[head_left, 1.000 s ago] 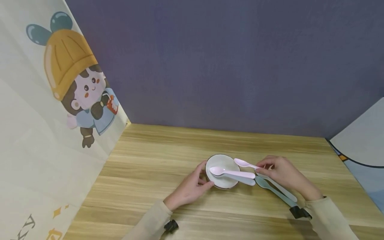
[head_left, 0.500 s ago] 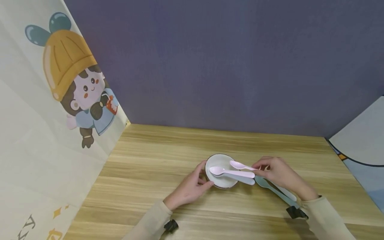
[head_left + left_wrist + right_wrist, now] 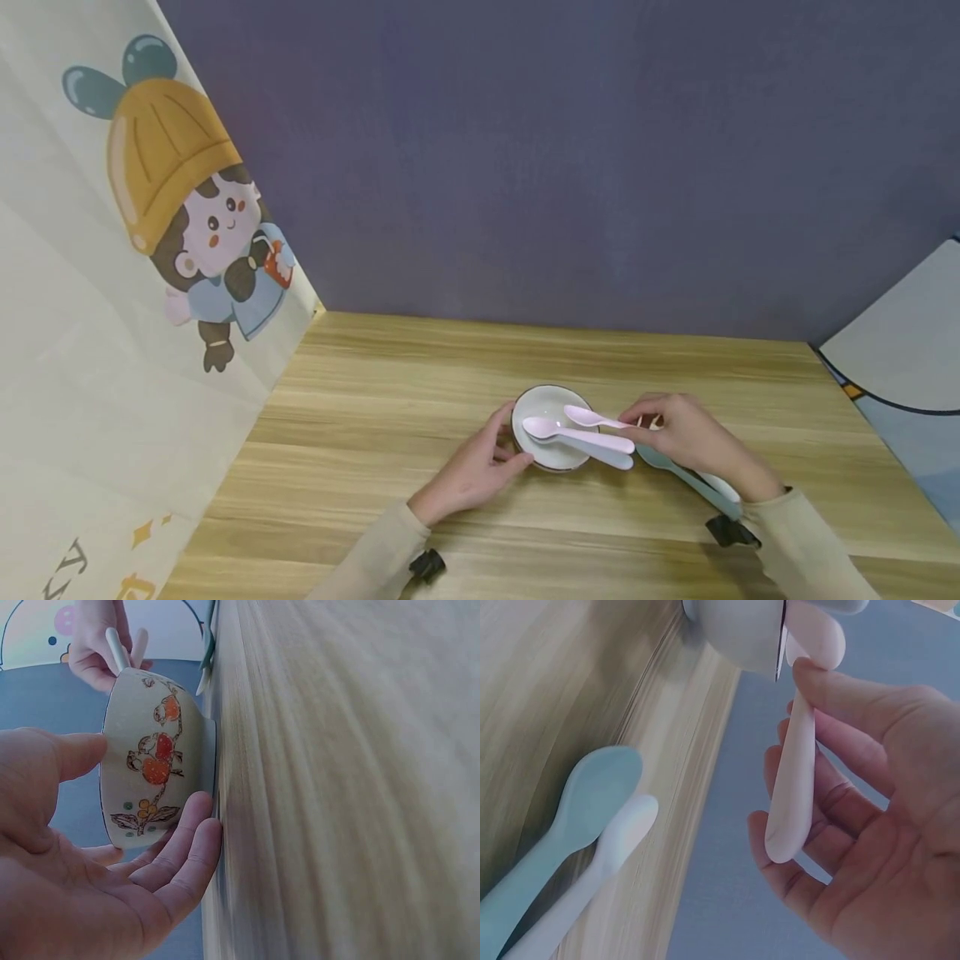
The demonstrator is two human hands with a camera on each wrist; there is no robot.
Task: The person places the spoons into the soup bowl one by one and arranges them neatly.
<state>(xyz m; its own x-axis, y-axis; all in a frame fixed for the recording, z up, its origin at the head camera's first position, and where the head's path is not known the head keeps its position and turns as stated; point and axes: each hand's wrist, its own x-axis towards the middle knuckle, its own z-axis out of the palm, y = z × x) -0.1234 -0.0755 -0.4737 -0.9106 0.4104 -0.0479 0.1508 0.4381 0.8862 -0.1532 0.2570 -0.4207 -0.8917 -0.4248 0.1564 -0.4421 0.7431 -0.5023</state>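
Note:
A small white bowl (image 3: 542,404) with a dark rim stands on the table. My left hand (image 3: 477,471) grips its near left side, thumb at the rim and fingers round the wall. The left wrist view shows red birds and leaves painted on the outside of the bowl (image 3: 193,739). Inside it lie a pink spoon (image 3: 577,434) and a pale blue-grey spoon (image 3: 615,457), handles out over the right rim. My right hand (image 3: 693,435) pinches another pink spoon (image 3: 587,417) between thumb and fingers; its head is over the bowl.
Below the right hand, a teal spoon (image 3: 688,479) and a white spoon (image 3: 626,829) lie side by side on the wooden table (image 3: 420,392). A dark panel (image 3: 562,167) rises behind the table, and a cartoon-printed wall (image 3: 75,250) borders its left.
My right hand has moved left with the pink spoon, bringing the spoon's head from the rim to over the bowl. The left hand keeps its place on the bowl.

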